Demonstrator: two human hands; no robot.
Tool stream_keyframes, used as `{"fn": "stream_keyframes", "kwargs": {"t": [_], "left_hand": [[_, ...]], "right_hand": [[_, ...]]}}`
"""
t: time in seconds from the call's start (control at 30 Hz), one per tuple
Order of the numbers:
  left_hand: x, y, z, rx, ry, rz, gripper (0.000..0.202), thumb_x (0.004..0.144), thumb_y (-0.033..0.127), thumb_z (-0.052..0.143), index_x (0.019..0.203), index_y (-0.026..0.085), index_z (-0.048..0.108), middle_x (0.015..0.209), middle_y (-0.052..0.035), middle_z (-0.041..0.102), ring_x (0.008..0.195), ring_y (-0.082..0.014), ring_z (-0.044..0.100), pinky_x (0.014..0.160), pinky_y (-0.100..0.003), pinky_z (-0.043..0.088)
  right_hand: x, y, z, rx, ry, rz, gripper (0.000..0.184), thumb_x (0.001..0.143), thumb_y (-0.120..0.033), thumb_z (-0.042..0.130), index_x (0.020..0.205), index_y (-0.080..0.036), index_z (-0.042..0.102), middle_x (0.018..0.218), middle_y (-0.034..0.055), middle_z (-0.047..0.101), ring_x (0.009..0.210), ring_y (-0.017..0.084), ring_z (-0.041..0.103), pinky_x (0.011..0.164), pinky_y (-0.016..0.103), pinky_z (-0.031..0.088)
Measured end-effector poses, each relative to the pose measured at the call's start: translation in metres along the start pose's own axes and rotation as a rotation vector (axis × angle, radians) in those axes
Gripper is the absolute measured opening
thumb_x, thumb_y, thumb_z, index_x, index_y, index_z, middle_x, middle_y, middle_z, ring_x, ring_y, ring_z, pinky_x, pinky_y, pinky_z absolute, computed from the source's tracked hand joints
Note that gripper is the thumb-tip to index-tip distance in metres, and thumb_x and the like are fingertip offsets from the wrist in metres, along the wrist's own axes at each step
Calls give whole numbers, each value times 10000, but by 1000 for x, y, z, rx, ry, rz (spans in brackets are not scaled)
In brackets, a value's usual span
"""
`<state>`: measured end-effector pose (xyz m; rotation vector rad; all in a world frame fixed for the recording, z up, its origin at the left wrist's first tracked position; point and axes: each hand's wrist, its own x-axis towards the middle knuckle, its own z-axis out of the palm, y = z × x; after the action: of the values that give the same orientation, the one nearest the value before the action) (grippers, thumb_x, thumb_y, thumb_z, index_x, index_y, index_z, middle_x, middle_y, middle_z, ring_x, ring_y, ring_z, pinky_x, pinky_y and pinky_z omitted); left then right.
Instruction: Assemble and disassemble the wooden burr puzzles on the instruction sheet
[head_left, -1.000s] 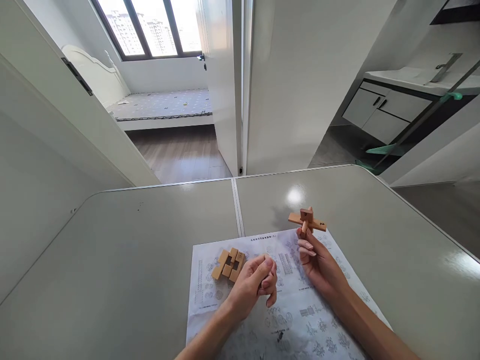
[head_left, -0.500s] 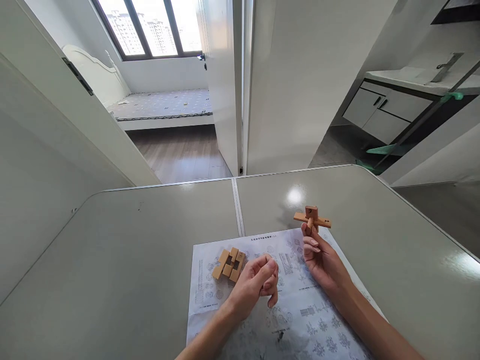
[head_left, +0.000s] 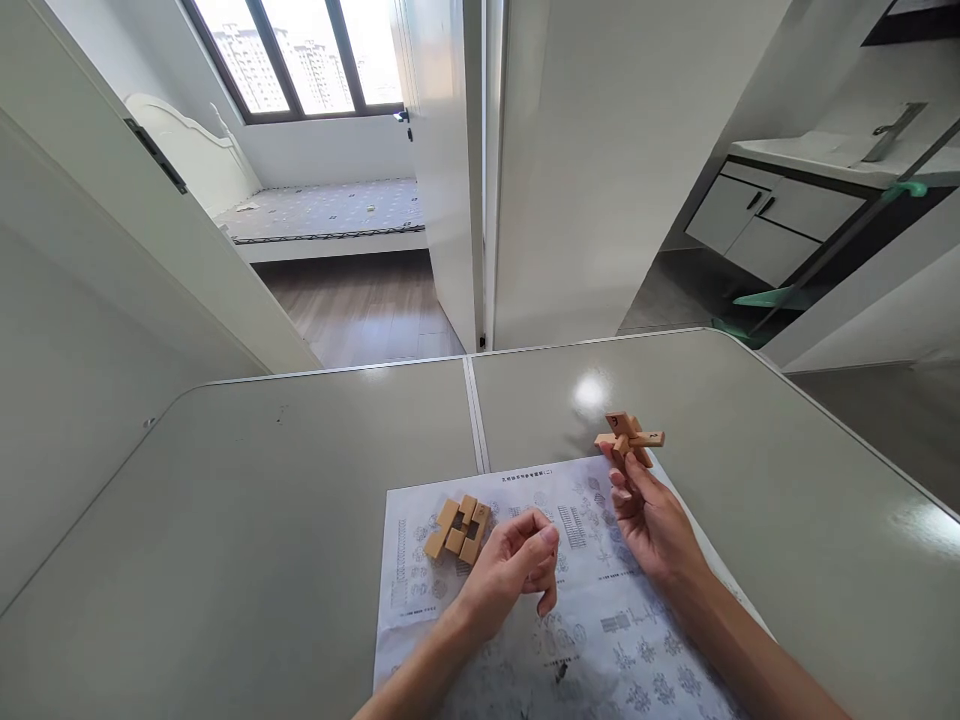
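My right hand (head_left: 651, 520) holds up a small wooden cross of interlocked puzzle pieces (head_left: 628, 437), pinched in its fingertips above the far right corner of a printed instruction sheet (head_left: 592, 620). My left hand (head_left: 514, 570) hovers over the sheet with its fingers curled into a loose fist, and I see nothing in it. A cluster of several loose wooden puzzle blocks (head_left: 457, 528) lies on the sheet just left of that hand.
The sheet lies on a grey folding table (head_left: 247, 500) with a seam (head_left: 474, 420) down its middle. Beyond the table's far edge are a white wall, an open doorway to a bedroom, and a dark cabinet with a mop at the right.
My right hand has turned and tilted the wooden cross and shifted it slightly right. My left hand has loosened a little and stayed over the sheet.
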<state>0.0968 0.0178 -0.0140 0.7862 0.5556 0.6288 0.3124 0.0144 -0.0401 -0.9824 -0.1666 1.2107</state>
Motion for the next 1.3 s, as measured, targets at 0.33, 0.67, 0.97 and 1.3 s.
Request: {"fn": "stream_keyframes", "kwargs": {"t": [0.33, 0.67, 0.97, 1.3], "left_hand": [[0, -1, -2, 31, -5, 9, 492, 873, 579, 812, 802, 188, 522, 572, 114, 376, 441, -32, 278, 445, -187, 444], [0, -2, 0, 95, -16, 12, 507, 850, 599, 823, 812, 183, 537, 592, 116, 379, 427, -21, 271, 452, -200, 450], [-5, -3, 6, 376, -18, 4, 506, 862, 630, 766, 808, 191, 521, 583, 77, 471, 439, -55, 450, 451, -182, 349], [-16, 26, 17, 890, -5, 267, 188, 930, 281, 636, 788, 193, 551, 647, 30, 538, 572, -99, 463, 575, -241, 393]], "right_hand": [[1, 0, -4, 93, 5, 67, 299, 851, -227, 905, 1131, -234, 799, 1174, 23, 836, 701, 74, 746, 472, 75, 591], [-2, 3, 3, 67, -28, 169, 299, 784, -276, 958, 1017, -198, 788, 878, -6, 810, 584, 62, 667, 389, 86, 532], [-14, 3, 16, -120, -245, 204, 366, 707, -403, 994, 880, -198, 745, 740, -40, 638, 528, 51, 492, 431, 135, 465], [-10, 5, 13, -90, -299, 237, 297, 766, -369, 956, 895, -195, 754, 763, -27, 612, 563, 61, 458, 487, 153, 454]]}}
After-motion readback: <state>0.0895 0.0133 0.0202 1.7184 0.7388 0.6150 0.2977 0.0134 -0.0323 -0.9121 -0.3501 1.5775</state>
